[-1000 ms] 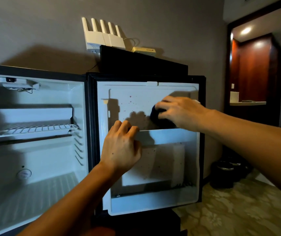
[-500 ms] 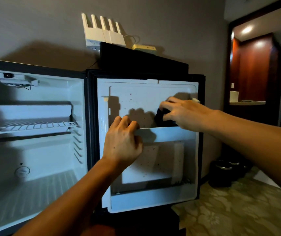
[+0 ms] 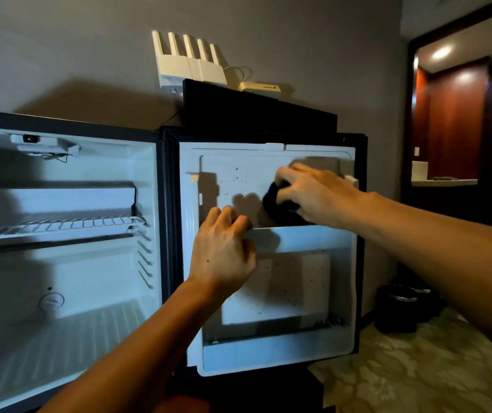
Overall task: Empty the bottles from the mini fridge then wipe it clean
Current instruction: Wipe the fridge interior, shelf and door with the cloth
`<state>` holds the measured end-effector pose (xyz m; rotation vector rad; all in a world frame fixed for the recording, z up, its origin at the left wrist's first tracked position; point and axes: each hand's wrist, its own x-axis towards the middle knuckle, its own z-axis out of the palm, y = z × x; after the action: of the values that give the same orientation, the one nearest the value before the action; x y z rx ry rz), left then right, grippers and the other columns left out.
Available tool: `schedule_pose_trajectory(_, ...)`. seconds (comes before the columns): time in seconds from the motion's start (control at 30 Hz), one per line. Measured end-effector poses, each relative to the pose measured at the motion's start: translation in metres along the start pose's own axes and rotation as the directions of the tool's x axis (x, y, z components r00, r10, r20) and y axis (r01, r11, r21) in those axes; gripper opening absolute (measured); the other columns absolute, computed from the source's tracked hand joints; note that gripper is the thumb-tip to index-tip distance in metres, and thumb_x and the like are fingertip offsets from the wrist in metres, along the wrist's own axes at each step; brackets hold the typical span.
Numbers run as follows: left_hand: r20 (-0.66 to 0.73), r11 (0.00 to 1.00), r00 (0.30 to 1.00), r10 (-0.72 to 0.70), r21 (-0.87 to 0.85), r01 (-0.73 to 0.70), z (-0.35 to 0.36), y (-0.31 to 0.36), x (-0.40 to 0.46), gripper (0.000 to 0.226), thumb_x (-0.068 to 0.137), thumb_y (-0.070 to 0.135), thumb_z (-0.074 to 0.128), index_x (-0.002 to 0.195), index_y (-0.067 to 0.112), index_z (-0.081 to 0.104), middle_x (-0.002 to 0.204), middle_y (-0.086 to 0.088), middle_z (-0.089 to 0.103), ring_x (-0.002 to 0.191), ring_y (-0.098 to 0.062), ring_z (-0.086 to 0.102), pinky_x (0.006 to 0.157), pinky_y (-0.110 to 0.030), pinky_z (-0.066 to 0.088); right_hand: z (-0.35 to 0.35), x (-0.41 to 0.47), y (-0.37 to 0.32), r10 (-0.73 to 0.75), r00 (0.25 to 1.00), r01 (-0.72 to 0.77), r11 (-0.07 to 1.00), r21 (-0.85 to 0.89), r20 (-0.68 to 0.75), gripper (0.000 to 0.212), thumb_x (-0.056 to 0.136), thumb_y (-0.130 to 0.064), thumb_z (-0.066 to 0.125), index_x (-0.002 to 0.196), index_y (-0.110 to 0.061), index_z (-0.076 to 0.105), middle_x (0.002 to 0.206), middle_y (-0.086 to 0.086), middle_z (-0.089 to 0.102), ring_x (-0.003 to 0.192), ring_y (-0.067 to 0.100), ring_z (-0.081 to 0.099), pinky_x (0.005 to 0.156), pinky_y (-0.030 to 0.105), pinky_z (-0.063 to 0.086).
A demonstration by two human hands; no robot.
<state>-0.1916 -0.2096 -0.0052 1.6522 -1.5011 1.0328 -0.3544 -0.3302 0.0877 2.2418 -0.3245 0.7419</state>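
Head view shows the right hand has slid its gripped dark cloth a bit higher on the open mini fridge door, while the left hand still curls over the door shelf.

Two hands: left, right. One fridge, one open door with two door shelves, upper and lower. One wire rack. One dark cloth. One white router showing five antennas. One small yellowish box. Perhaps two dark bins on the floor, too dim for a sure count.
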Motion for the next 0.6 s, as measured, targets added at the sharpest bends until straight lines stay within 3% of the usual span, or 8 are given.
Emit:
schedule_pose_trajectory(0.1, -0.002, 1.0, 1.0, -0.002, -0.002, 0.002, -0.001, -0.001, -0.002, 0.024, 0.076, 0.031, 0.049, 0.089, 0.014, 0.061, 0.087, -0.004, 0.055, 0.084, -0.019, 0.046, 0.066, -0.025, 0.037, -0.003, 0.014, -0.006, 0.187, 0.971, -0.181, 0.982, 0.054, -0.15, 0.032, 0.081, -0.008, 0.072, 0.112, -0.01, 0.065, 0.122, 0.012, 0.05, 0.111, 0.034, 0.051, 0.078, 0.048, 0.052)
schedule_pose_trajectory(0.17, -0.009, 1.0, 1.0, 0.013, -0.007, -0.013, -0.003, -0.003, -0.002, 0.029, 0.075, 0.031, 0.043, 0.089, 0.014, 0.062, 0.086, -0.004, 0.054, 0.083, -0.02, 0.046, 0.066, -0.024, 0.033, 0.0, 0.016, -0.015, 0.168, 0.968, -0.16, 0.985, 0.057, -0.187, 0.032, 0.075, -0.005, 0.076, 0.106, -0.01, 0.068, 0.119, 0.013, 0.055, 0.107, 0.036, 0.054, 0.074, 0.045, 0.054)
schedule_pose_trajectory(0.27, 0.001, 0.999, 1.0, 0.023, -0.025, -0.023, -0.006, -0.003, -0.001, 0.033, 0.076, 0.029, 0.039, 0.091, 0.013, 0.063, 0.086, -0.005, 0.055, 0.083, -0.021, 0.047, 0.066, -0.025, 0.035, 0.005, 0.009, -0.024, -0.019, 1.0, 0.017, 0.997, 0.073, 0.018, 0.024, 0.081, -0.014, 0.072, 0.104, -0.021, 0.069, 0.118, 0.002, 0.052, 0.108, 0.025, 0.05, 0.082, 0.041, 0.052)
schedule_pose_trajectory(0.37, 0.01, 0.999, 1.0, 0.017, -0.035, -0.017, -0.008, -0.002, -0.002, 0.038, 0.076, 0.031, 0.035, 0.093, 0.013, 0.064, 0.087, -0.005, 0.056, 0.084, -0.02, 0.047, 0.065, -0.025, 0.036, -0.001, 0.008, -0.019, -0.045, 0.986, 0.033, 0.996, 0.08, 0.158, 0.021, 0.085, -0.019, 0.069, 0.105, -0.026, 0.067, 0.113, -0.004, 0.049, 0.105, 0.019, 0.047, 0.08, 0.035, 0.05)
schedule_pose_trajectory(0.5, 0.038, 0.999, 0.999, 0.019, -0.039, -0.017, -0.008, -0.002, -0.003, 0.04, 0.076, 0.033, 0.035, 0.094, 0.013, 0.065, 0.089, -0.005, 0.056, 0.086, -0.021, 0.047, 0.066, -0.025, 0.036, -0.008, 0.015, -0.017, 0.056, 0.996, -0.056, 0.998, -0.005, -0.067, 0.024, 0.084, -0.014, 0.069, 0.108, -0.014, 0.066, 0.119, 0.007, 0.049, 0.11, 0.028, 0.047, 0.075, 0.043, 0.052)
schedule_pose_trajectory(0.6, 0.069, 0.999, 0.996, 0.049, -0.01, -0.048, -0.011, -0.006, -0.006, 0.04, 0.078, 0.034, 0.038, 0.102, 0.014, 0.064, 0.094, -0.004, 0.056, 0.088, -0.02, 0.047, 0.069, -0.026, 0.044, -0.005, 0.026, -0.021, 0.279, 0.929, -0.264, 0.96, 0.094, -0.243, 0.034, 0.081, -0.006, 0.071, 0.114, -0.007, 0.063, 0.127, 0.015, 0.048, 0.114, 0.037, 0.048, 0.075, 0.048, 0.054)
